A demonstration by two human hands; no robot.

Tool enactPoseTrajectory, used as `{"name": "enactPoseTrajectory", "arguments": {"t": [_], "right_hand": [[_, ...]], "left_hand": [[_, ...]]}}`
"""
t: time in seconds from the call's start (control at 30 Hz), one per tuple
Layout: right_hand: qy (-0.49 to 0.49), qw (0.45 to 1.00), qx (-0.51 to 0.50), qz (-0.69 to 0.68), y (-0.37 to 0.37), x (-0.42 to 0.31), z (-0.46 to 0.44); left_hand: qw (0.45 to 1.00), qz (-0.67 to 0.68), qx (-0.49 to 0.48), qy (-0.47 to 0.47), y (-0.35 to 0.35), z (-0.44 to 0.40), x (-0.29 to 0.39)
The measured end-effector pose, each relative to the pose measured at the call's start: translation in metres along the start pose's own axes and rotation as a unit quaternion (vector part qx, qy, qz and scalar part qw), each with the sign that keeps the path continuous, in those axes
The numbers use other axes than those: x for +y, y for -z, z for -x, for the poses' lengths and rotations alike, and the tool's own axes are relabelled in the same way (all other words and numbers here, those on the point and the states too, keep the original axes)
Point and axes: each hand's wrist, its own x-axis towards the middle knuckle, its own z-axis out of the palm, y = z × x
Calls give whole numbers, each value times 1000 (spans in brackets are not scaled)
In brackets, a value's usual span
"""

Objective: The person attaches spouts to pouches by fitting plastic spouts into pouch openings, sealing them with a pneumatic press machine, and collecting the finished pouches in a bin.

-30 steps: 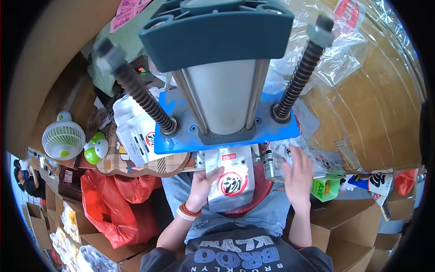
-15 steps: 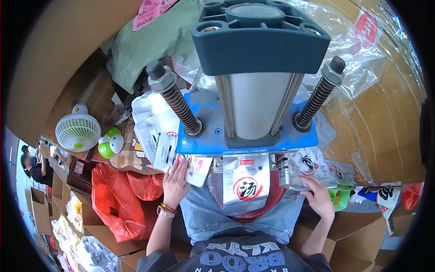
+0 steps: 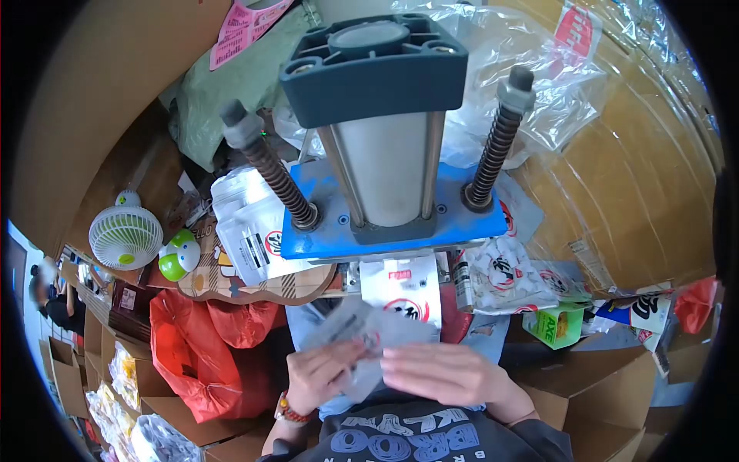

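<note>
Loose pouch (image 3: 385, 328): left hand (image 3: 314, 379) grasping, right hand (image 3: 443, 373) alongside, grip unclear. Printed pouch (image 3: 399, 289) overhangs desk's (image 3: 151, 277) near edge.

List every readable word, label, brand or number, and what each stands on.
"AXE": green box
"BROO": dark T-shirt
"KLYN": dark T-shirt
"LLO", start unclear: patterned mat
"汤", apparently: filled pouch
Too small or blurred: pink sheet, red label, held pouch, pouch behind it, blue-white pack.
No number is legible.
</note>
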Motion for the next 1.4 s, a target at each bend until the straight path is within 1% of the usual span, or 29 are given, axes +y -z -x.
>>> {"name": "enactPoseTrajectory", "arguments": {"t": [0.07,0.13,0.17,0.23,0.27,0.33,0.37,0.43,0.5,0.53,0.57,0.63,0.67,0.7,0.73,0.77,0.8,0.83,0.87,0.9,0.93,0.97,1.03,1.1,1.13,1.23,1.3,1.33,1.4], "right_hand": [[-6,998,-22,-66,12,-7,-4],[-71,995,22,-71,-1,9,9],[-254,967,15,-32,-16,26,14],[-240,965,44,96,-19,41,24],[-253,961,87,69,-11,38,31],[-307,937,164,30,15,23,38],[-297,931,192,90,24,25,48],[-354,888,214,203,26,40,63],[-387,862,96,313,5,73,95],[-387,854,24,348,-6,83,116],[-440,848,40,293,-9,75,117],[-447,858,47,248,-5,66,116],[-446,868,59,208,0,63,114],[-445,875,56,185,8,62,113],[-442,876,54,184,15,63,113],[-467,877,52,103,20,64,114],[-488,871,49,22,25,66,116],[-503,860,77,-41,24,73,124],[-499,862,75,-40,24,74,121],[-461,870,154,-79,21,73,115],[-424,867,233,-119,15,69,110],[-430,863,235,-121,11,61,103],[-296,909,290,-45,8,45,75],[-257,928,270,23,5,22,56],[-236,934,263,53,2,10,47],[-93,968,200,121,-18,8,21],[-67,989,108,69,-33,19,18],[-40,995,74,55,-36,20,19],[-4,996,92,18,-18,-1,16]], "left_hand": [[998,53,-27,8,3,-4,10],[989,133,-62,26,-9,-10,6],[943,196,-172,207,-49,4,-23],[885,343,-122,291,-97,14,-42],[828,439,-57,343,-100,-1,-32],[727,532,-15,433,-103,-19,-35],[717,533,-2,449,-98,-35,-37],[699,568,9,434,-97,-50,-42],[677,606,15,418,-108,-55,-51],[680,599,14,422,-113,-53,-54],[680,599,13,423,-112,-55,-55],[768,505,-49,391,-94,-53,-60],[826,347,-135,424,-62,-63,-65],[880,276,-15,387,-54,-53,-82],[934,125,24,334,-46,-45,-101],[951,-47,72,296,-37,-37,-119],[928,-289,34,233,-26,-30,-138],[935,-233,-65,259,-38,4,-183],[935,-252,-94,231,-37,14,-174],[934,-272,-124,198,-33,19,-166],[952,-262,-65,143,-32,26,-160],[967,-221,-5,130,-33,35,-163],[972,-154,105,141,-28,32,-148],[947,1,113,301,-17,28,-117],[942,41,147,299,-13,25,-98],[969,-37,172,172,-13,18,-45],[987,-60,119,86,-7,8,-11],[992,-57,99,57,-2,5,1],[998,40,58,-1,15,3,10]]}}
